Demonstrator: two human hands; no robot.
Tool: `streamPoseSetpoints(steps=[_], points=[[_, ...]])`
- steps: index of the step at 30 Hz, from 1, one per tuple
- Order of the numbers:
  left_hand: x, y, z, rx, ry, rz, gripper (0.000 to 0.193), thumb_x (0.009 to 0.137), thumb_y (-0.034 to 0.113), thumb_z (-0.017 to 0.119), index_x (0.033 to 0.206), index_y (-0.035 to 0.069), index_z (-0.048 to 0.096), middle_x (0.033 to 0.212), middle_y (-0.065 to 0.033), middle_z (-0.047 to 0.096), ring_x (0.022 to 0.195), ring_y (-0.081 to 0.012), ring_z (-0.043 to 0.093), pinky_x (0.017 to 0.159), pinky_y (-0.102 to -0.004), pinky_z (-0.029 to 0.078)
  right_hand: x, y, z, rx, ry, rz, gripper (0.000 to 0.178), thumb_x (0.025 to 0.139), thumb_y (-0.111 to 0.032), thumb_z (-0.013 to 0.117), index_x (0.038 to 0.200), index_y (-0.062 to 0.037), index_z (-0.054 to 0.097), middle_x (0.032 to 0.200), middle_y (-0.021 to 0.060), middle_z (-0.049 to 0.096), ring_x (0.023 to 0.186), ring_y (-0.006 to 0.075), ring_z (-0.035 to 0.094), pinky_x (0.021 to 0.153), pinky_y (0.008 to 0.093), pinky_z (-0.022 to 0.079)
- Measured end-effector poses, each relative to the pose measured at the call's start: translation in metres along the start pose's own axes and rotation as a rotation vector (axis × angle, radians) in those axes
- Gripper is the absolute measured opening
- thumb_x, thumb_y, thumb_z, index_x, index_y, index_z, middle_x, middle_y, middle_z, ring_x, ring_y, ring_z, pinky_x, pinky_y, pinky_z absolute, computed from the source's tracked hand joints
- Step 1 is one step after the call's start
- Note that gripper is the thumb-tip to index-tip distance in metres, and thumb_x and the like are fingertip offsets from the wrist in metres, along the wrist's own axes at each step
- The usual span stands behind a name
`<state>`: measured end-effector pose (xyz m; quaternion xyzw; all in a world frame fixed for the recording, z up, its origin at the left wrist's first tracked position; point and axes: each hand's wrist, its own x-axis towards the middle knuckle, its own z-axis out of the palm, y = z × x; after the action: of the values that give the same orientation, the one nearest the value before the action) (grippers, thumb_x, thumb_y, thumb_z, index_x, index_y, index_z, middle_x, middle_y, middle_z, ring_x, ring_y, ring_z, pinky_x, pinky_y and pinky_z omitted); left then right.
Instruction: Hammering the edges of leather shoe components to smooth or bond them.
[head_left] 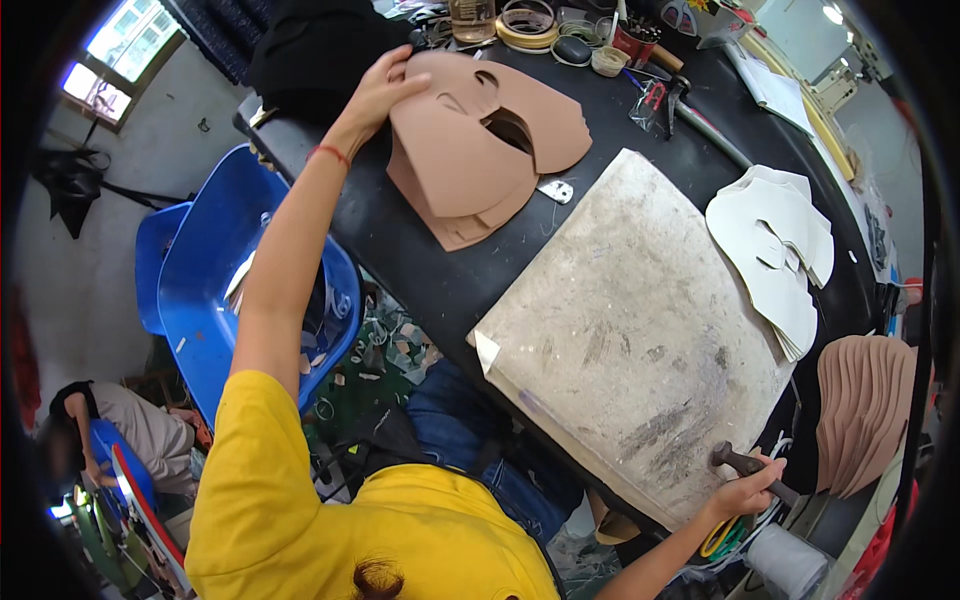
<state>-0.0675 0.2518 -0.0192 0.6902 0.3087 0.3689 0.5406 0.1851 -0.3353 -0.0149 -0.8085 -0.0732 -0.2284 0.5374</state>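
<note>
At the far left of the black worktable lies a stack of tan cut pieces (470,165), shaped like shoe uppers with cut-out slots. My left hand (385,92) grips the stack's far left edge, thumb on top; some fingertips are partly hidden. A small metal plate (556,190) with holes lies by the stack. Over the near right corner of a pale, scuffed work slab (640,330), my right hand (748,494) is closed around a small dark hammer (738,460), its head pointing toward the slab.
White cut pieces (775,250) lie on the slab's right edge, with fanned tan pieces (865,410) beyond. A long-handled hammer (705,125), tape rolls (527,25) and a jar (472,18) occupy the back. A blue bin (215,290) stands left; another person (130,430) sits lower left.
</note>
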Motion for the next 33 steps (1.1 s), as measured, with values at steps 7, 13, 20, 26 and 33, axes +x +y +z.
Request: streamPoseSetpoints(steps=[7,13,20,26,33], points=[[-0.028,0.060,0.045,1.155,0.166,0.534,0.043,0.076,0.012,0.064,0.117,0.001,0.056,0.122,-0.0172,0.055,0.111,-0.0335,0.053,0.097,-0.0368,0.039,-0.004,-0.004,0.009,-0.028,0.011,-0.085,0.034,0.089,-0.023,0.042,0.067,0.0007,0.051,0.069,0.0067,0.050,0.067,0.0174,0.047,0.064,0.0300,0.038],[-0.049,0.092,0.312,0.571,-0.470,0.590,0.030,0.080,0.021,0.066,0.107,0.008,0.064,0.111,-0.0114,0.058,0.110,-0.0292,0.046,0.094,-0.0371,0.038,-0.009,-0.013,0.010,-0.140,0.082,-0.180,0.036,0.088,-0.022,0.039,0.065,0.0027,0.054,0.064,0.0098,0.053,0.062,0.0220,0.050,0.059,0.0328,0.039],[-0.043,0.090,0.392,0.509,-1.078,0.574,0.028,0.078,0.012,0.066,0.105,0.008,0.066,0.113,-0.0117,0.062,0.109,-0.0288,0.055,0.093,-0.0368,0.043,-0.006,-0.008,0.009,-0.209,0.102,-0.318,0.032,0.083,-0.020,0.045,0.061,-0.0004,0.058,0.061,0.0108,0.058,0.061,0.0283,0.052,0.063,0.0387,0.037],[-0.014,0.110,0.386,0.519,-1.054,0.599,0.028,0.082,0.005,0.056,0.107,0.011,0.066,0.102,-0.0143,0.065,0.092,-0.0270,0.063,0.084,-0.0333,0.048,-0.004,-0.012,0.013,-0.188,0.053,-0.349,0.033,0.084,-0.020,0.046,0.062,0.0005,0.059,0.060,0.0105,0.059,0.060,0.0285,0.052,0.062,0.0390,0.037],[-0.130,0.168,0.235,0.363,-1.263,0.764,0.034,0.078,-0.003,0.056,0.108,0.011,0.064,0.100,-0.0111,0.066,0.084,-0.0257,0.064,0.079,-0.0349,0.051,-0.006,-0.009,-0.002,-0.222,0.021,-0.380,0.032,0.089,-0.019,0.045,0.069,0.0032,0.057,0.068,0.0100,0.055,0.063,0.0209,0.049,0.064,0.0339,0.039]])
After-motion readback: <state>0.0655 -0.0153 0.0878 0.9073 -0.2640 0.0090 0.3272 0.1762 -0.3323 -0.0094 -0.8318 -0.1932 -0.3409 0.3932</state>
